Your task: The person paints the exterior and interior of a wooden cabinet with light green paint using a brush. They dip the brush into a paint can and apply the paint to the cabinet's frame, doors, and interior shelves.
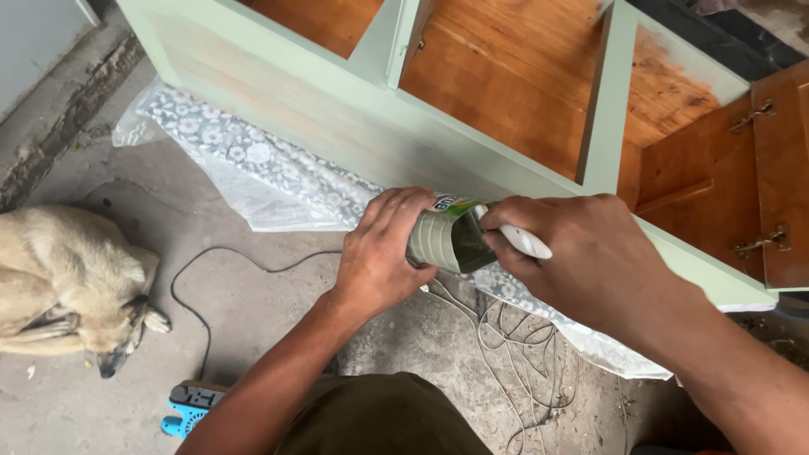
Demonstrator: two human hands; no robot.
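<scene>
Looking down through the head view, I see both hands meeting at centre frame over a small tin can [445, 240]. The can lies on its side between them, long axis running left to right, open mouth toward the right. My left hand [383, 253] is wrapped round the can's closed end, fingers curled tight on it. My right hand [581, 253] is closed on a white handle [524, 242] whose tip sits at the can's mouth; what is on that tip I cannot tell. Both hands touch the can area, left one carrying it. Label: a band near the mouth, green and white, wrapping the ribbed grey-green wall. Far side, a pale green cabinet [354, 126] with brown wood insides lies on patterned plastic sheet [253, 160]. Near left, a tan dog [67, 282] sleeps on concrete; black cable [202, 286] beside it, a blue tool [190, 409] at the bottom edge.
</scene>
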